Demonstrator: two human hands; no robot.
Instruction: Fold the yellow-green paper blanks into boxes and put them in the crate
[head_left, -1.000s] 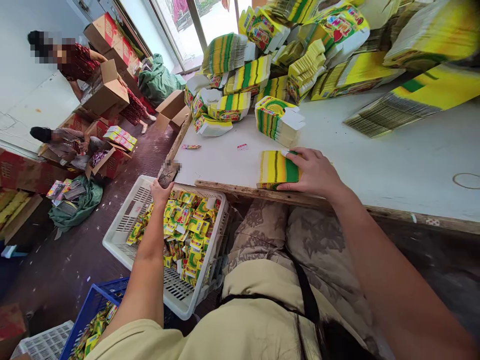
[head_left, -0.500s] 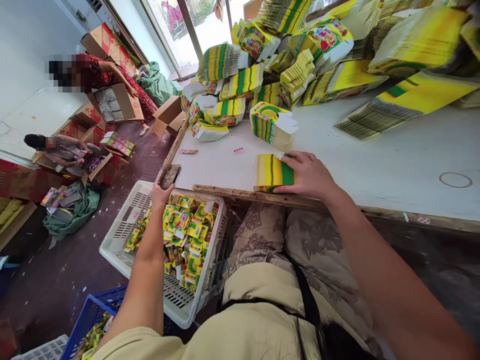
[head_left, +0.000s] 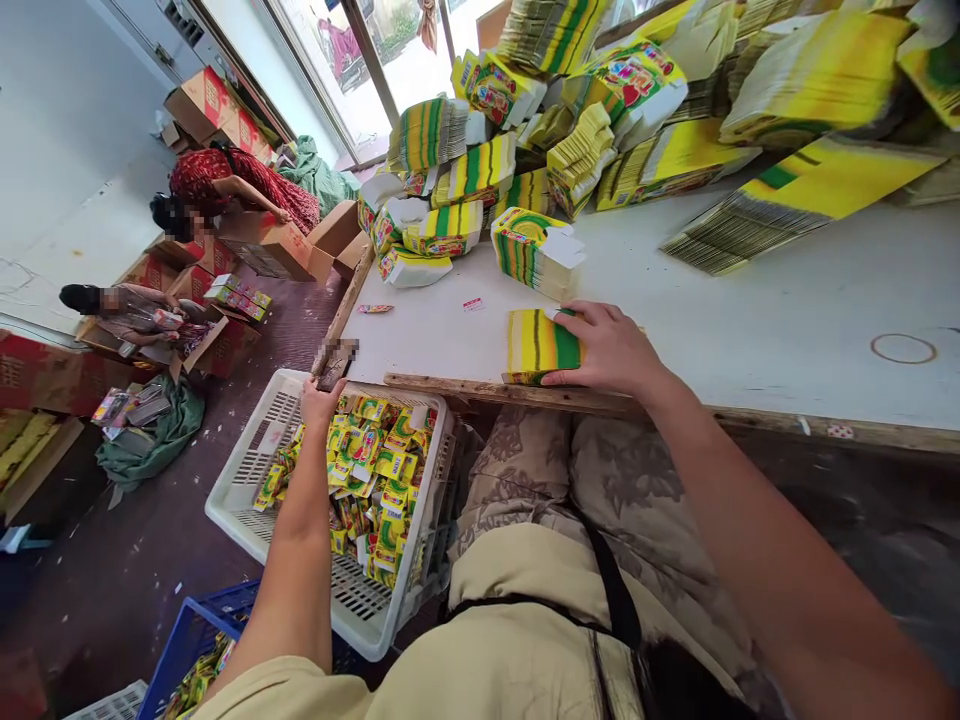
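My right hand (head_left: 615,350) is closed round the end of a stack of flattened yellow-and-green cartons (head_left: 531,342) at the front edge of the white tabletop. Its thumb lies along the near side and the fingers reach over the top. At the table's left corner my left hand (head_left: 322,398) grips a small flat thing with a dark edge (head_left: 339,362); it is blurred, so I cannot make out its kind. Just beyond my right hand stands another stack of flattened cartons (head_left: 536,250). Below my left arm is a white plastic basket (head_left: 247,475) with many small yellow cartons (head_left: 364,440).
Piled carton stacks (head_left: 450,185) cover the back of the table. A blue crate (head_left: 169,650) stands on the floor at lower left. One person (head_left: 240,185) bends over a cardboard box (head_left: 274,245); another (head_left: 139,312) sits among boxes. A green sack (head_left: 150,440) lies nearby.
My view has shifted slightly. Both my hands keep their grips in the same places. The person in red has bent lower and tipped the cardboard box down.
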